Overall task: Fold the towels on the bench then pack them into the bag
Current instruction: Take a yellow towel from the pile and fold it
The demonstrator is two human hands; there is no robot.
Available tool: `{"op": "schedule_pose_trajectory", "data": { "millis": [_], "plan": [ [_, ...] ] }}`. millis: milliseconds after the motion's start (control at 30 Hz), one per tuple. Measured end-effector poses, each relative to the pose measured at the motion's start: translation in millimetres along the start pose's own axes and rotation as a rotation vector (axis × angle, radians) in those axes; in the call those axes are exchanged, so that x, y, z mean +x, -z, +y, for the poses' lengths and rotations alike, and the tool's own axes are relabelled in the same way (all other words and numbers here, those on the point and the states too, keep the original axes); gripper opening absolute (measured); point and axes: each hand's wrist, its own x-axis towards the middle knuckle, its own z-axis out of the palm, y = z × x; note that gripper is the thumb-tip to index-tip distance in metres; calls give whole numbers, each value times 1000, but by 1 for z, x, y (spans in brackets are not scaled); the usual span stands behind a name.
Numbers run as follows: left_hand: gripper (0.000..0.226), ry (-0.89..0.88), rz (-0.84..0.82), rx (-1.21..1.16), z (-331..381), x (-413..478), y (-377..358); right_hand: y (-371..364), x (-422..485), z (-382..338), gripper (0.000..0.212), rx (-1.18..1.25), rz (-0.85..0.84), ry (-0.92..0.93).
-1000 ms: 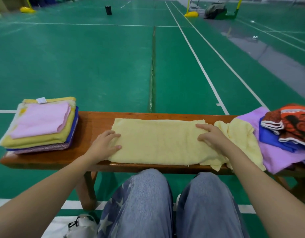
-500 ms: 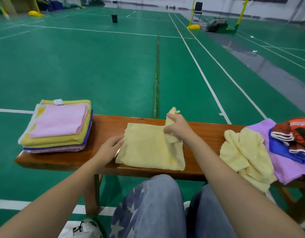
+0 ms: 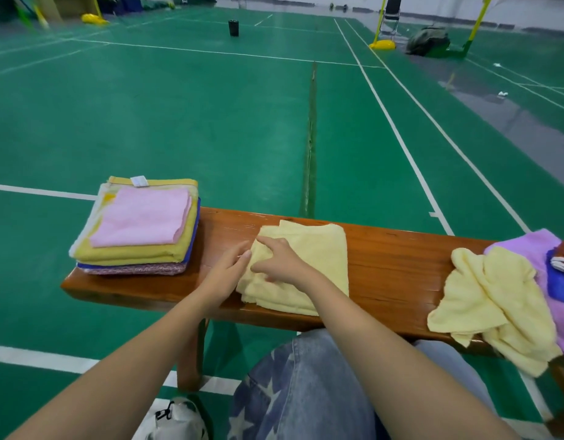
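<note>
Toward the left end of the wooden table (image 3: 401,268), left grip (image 3: 228,269) and right grip (image 3: 282,263), both released, rest on a fluffy, square-folded yellow towel (image 3: 325,249).

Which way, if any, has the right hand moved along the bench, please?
Yes, leftward: the right hand now lies near the folded stack, away from the unfolded pile.

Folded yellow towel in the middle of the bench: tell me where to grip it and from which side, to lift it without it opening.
Grip the folded yellow towel by its left edge, coming from the left, fingers under all layers. The loose ends seem to lie there, by the left hand and under the right hand; the right edge looks like a closed fold.
</note>
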Motion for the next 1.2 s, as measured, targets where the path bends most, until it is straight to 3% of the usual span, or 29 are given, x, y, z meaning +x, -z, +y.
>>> {"op": "schedule_pose_trajectory", "data": {
  "millis": [133, 367, 533, 733, 1067, 1200],
  "plan": [
    [51, 5, -24, 6, 10, -3, -5, 28, -10, 21, 62, -26, 98, 65],
    [70, 67, 32, 138, 15, -1, -17, 77, -51, 86, 67, -215, 208, -21],
    [69, 63, 50, 262, 21, 0, -27, 84, -61, 109, 70, -32, 189, -103],
    [63, 105, 11, 285, 32, 2, -39, 81, -50, 103, 55, 158, 106, -84],
    [42, 137, -81, -125, 43, 1, -44, 77, -48, 111, 60, 311, 118, -122],
    [44, 122, -92, -150, 41, -3, -49, 81, -53, 113, 61, 326, 147, -110]
  ]
}}
